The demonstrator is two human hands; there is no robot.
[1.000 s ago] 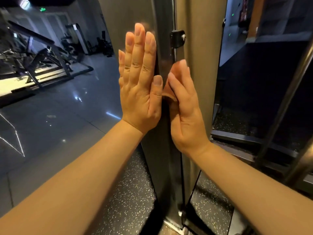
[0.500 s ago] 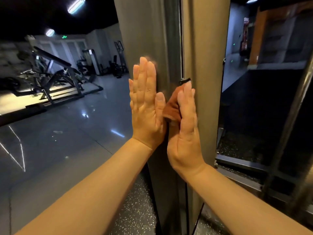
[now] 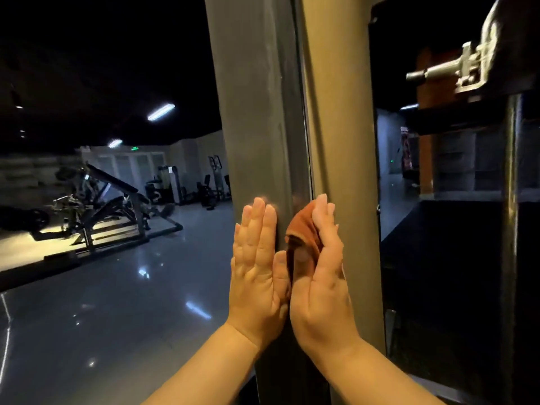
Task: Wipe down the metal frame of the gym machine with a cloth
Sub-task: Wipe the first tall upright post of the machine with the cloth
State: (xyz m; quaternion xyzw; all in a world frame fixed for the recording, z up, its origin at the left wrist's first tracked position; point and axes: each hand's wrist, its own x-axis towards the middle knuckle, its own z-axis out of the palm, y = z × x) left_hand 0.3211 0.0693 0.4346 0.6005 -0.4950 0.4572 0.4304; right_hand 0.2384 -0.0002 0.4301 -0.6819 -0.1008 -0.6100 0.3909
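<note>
Looking from the left, we see dim weight benches (image 3: 96,200) far back on the glossy floor (image 3: 117,302), well apart from the metal frame (image 3: 251,112), a grey upright filling the middle. Our left hand (image 3: 257,276) lies flat on the frame's left face, its grip apart, fingers straight and holding nothing, thumb just beside the other hand. Next to it, the bunched rust-orange cloth (image 3: 301,229) is pressed against the frame's front edge by our right hand (image 3: 324,282), its grip also apart with straight fingers over the cloth, and a silver latch pin (image 3: 438,72) juts out high at far right.
</note>
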